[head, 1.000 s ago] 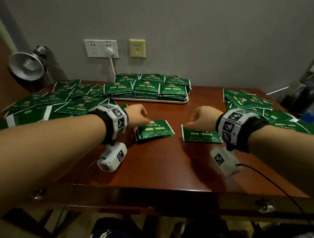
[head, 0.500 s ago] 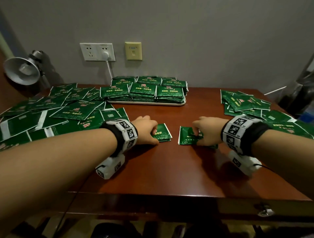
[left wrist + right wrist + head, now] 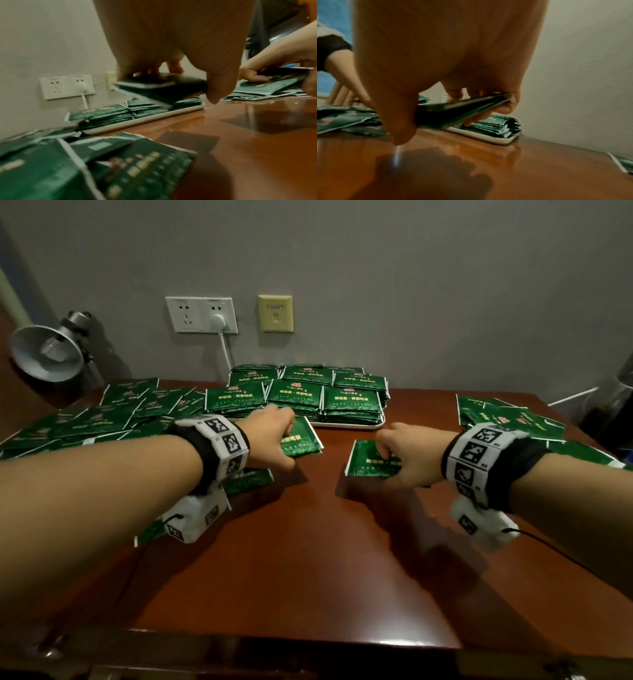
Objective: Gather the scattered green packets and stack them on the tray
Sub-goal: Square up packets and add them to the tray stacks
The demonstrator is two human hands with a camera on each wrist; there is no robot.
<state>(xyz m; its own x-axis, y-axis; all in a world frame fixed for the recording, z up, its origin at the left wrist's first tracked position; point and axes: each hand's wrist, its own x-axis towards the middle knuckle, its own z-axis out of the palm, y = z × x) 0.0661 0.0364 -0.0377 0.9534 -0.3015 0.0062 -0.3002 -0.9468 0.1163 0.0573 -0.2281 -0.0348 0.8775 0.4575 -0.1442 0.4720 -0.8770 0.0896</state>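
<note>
Here, both hands are over the middle of the brown table (image 3: 308, 559), each gripping a small bundle of green packets. Left hand (image 3: 270, 436) clamps its left bundle (image 3: 301, 440) between thumb and curled fingers, lifted clear of the wood in the left wrist view, just short of the tray. Right hand (image 3: 407, 457) pinches the right bundle (image 3: 366, 462) the same way, tilted, near edge low. White tray (image 3: 346, 424) sits against the wall, loaded with neat stacked packets (image 3: 294, 395) in rows. Loose packets lie in a left heap (image 3: 113, 412) and a right heap (image 3: 507, 416). Lamp (image 3: 48, 350) far left; wall sockets (image 3: 202, 314) behind.
</note>
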